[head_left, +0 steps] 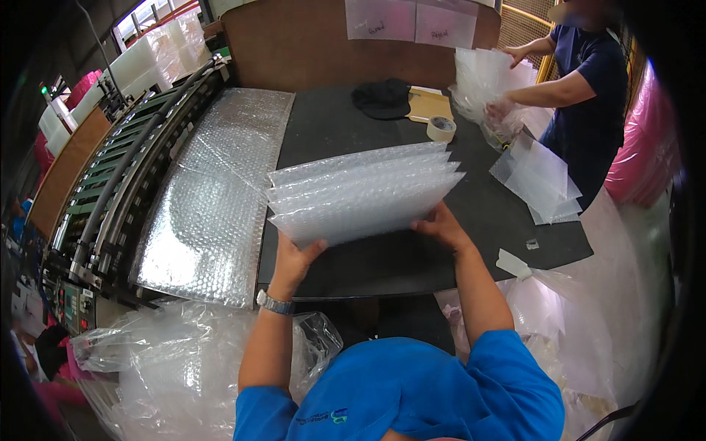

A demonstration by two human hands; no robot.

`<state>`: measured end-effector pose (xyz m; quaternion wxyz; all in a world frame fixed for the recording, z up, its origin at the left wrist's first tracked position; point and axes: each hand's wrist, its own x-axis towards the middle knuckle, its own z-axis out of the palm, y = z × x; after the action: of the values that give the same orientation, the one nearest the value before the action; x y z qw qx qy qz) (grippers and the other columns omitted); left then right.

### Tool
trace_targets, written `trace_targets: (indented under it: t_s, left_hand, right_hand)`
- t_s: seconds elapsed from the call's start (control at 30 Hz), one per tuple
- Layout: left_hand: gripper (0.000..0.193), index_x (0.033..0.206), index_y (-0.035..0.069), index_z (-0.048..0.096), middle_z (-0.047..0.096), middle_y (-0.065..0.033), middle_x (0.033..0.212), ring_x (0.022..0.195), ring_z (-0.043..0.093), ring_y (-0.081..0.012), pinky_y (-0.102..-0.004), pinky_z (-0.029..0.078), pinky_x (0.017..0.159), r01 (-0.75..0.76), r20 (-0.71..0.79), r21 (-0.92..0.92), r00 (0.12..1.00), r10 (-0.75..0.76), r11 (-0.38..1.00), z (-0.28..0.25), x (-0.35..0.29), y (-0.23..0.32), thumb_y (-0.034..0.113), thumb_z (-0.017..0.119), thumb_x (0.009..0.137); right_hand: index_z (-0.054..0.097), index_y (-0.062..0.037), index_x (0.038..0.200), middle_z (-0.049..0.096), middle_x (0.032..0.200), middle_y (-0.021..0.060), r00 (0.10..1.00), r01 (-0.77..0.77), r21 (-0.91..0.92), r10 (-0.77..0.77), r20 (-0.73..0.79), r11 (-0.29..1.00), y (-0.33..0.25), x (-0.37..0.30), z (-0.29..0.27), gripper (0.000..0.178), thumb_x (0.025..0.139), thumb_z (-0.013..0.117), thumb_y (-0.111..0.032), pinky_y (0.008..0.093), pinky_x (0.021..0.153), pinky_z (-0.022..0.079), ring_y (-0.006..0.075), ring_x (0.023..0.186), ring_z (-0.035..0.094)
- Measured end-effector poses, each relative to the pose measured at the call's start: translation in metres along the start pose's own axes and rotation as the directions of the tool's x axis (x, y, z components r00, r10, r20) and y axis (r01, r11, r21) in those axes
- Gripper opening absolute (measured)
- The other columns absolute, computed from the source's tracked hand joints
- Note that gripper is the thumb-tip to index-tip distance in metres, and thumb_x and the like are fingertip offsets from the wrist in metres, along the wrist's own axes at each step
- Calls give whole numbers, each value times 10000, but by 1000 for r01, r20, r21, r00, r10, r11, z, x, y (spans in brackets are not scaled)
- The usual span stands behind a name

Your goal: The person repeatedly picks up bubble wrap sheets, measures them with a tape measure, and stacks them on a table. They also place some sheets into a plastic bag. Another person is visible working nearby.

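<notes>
A stack of bubble wrap sheets or bags (360, 202) is held upright over the black table, its layers fanned apart along the top edge. My left hand (296, 253) grips its lower left corner, thumb on the near face and fingers hidden behind. At the lower right corner my right hand (439, 226) closes on the same stack, thumb in front. A silvery strip of bubble wrap (209, 195) lies flat to the left of my left hand. Beyond the stack sits a roll of tape (441, 129).
A roller conveyor machine (125, 154) borders the left side. A dark cap (381, 98) and brown cardboard (429, 103) lie at the back. A co-worker (588, 95) handles clear bags (489, 77); loose sheets (540, 180) overhang the right edge. Filled plastic sacks (191, 367) stand below left.
</notes>
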<state>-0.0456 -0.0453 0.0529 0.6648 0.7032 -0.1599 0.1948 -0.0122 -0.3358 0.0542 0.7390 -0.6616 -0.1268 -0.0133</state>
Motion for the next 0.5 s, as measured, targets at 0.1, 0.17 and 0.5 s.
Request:
trace_targets:
  t_s: [0.1, 0.17, 0.5]
  left_hand:
    - [511, 1117, -4, 444, 529, -97, 1034, 962, 494, -189, -309, 379, 856, 140, 21, -48, 990, -139, 989, 4, -6, -7, 203, 701, 727]
    - [495, 1114, -4, 450, 530, -95, 1038, 956, 496, -182, -307, 382, 849, 111, 8, -82, 994, -111, 990, 7, -4, -6, 201, 693, 734]
    - [588, 1199, -1, 395, 454, -123, 1172, 1075, 431, -211, -320, 334, 911, 150, 33, -42, 988, -149, 988, 1, -2, -26, 241, 680, 746]
  right_hand:
    - [355, -11, 1230, 471, 1166, 86, 999, -41, 1, 41, 15, 999, 11, -2, -10, 736, 614, 743, -121, 324, 957, 309, 214, 1099, 432]
    - [354, -11, 1230, 470, 1168, 89, 998, -59, 20, 58, 9, 998, 11, 1, -11, 734, 619, 743, -128, 326, 954, 312, 215, 1101, 430]
    - [424, -30, 1186, 520, 1101, 64, 999, -24, -35, 23, -29, 999, 11, -7, -4, 573, 698, 702, -139, 305, 885, 375, 171, 1035, 470]
